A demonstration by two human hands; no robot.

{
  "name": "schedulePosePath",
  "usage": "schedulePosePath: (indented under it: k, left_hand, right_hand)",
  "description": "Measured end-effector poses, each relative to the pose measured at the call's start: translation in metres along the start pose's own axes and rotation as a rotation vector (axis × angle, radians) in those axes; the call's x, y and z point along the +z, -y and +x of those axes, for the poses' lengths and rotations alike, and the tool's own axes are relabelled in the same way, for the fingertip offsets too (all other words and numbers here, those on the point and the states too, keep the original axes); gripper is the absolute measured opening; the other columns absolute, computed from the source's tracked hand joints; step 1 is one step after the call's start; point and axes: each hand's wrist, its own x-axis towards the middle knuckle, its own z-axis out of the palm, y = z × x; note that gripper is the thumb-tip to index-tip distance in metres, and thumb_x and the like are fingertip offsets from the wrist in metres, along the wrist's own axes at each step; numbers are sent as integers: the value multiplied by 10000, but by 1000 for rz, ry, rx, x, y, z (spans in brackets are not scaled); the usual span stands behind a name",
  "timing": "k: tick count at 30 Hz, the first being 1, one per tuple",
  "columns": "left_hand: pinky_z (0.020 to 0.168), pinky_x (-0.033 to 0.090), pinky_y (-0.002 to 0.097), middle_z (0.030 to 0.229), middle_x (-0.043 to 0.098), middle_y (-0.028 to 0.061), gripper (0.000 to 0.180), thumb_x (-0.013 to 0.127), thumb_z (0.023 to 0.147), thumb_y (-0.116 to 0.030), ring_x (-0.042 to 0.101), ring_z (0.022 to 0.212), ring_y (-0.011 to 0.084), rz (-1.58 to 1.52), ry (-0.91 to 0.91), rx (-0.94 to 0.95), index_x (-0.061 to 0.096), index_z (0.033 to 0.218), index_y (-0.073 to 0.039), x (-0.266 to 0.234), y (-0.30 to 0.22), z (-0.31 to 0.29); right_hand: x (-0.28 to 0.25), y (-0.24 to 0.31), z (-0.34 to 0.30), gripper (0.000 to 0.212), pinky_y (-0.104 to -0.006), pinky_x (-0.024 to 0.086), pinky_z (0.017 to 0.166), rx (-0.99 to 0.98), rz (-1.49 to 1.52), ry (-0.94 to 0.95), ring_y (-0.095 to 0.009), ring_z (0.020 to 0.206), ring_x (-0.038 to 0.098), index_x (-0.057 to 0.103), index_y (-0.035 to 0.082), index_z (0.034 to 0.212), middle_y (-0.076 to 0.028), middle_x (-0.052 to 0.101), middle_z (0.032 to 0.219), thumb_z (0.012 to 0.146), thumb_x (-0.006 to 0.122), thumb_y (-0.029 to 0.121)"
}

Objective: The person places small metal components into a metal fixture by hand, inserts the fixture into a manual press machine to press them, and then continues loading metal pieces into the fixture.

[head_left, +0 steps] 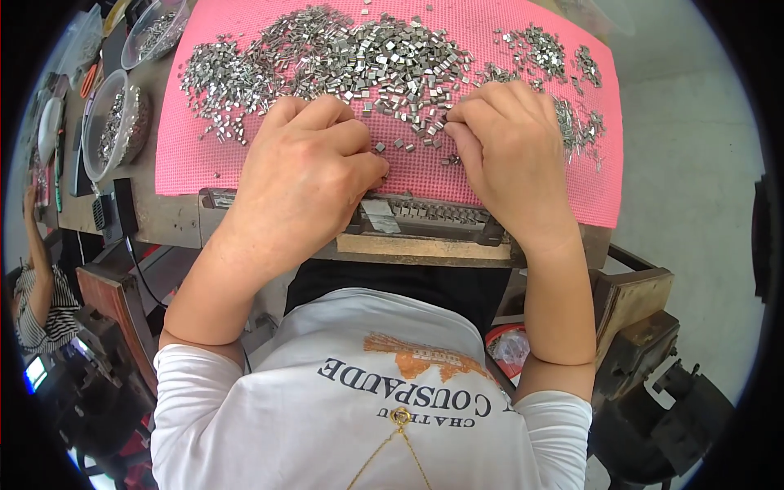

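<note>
Spread over a pink textured mat (184,159) is a large pile of small silver metal pieces (384,53), mostly little flat blocks. My left hand (314,167) is closed over the mat's near edge. Its thumb and fingers pinch together just above a dark metal fixture (445,214), and whatever they hold is hidden. My right hand (523,151) is closed at the near side of the pile, with a small dark metal piece at its thumb and fingertips. A row of small metal parts sits along the fixture, which has a pale strip (380,216) across it.
Smaller heaps of metal pieces (539,49) lie at the mat's right. Clear plastic tubs (114,122) of metal parts stand on the wooden table (175,216) to the left, beside tools and a black cabled device (124,206). At the far left is another person's arm (37,261).
</note>
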Motion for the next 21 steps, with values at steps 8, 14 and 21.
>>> schedulePosePath:
  k: [8,14,21]
  left_hand:
    - [823,431,363,802,608,-19,11,682,738,-129,603,948,192,-32,-71,7,692,732,-129,10,4,-2]
    - [845,456,373,825,679,-21,162,840,693,-91,647,935,198,-28,-37,-16,775,838,-120,6,5,-1]
    - [857,462,381,824,683,-19,157,850,685,-91,648,938,205,-66,-39,-52,768,816,-119,9,5,-1]
  right_hand:
    - [-14,19,-6,90,-434,462,837,259,213,136,-296,913,603,677,49,820,-80,638,886,848,752,91]
    - [-5,26,-5,101,-435,453,813,223,63,130,-289,902,603,701,52,822,-79,628,867,826,776,119]
    - [1,34,-4,118,-418,436,824,220,-22,93,-266,892,599,711,67,794,-63,613,845,813,792,151]
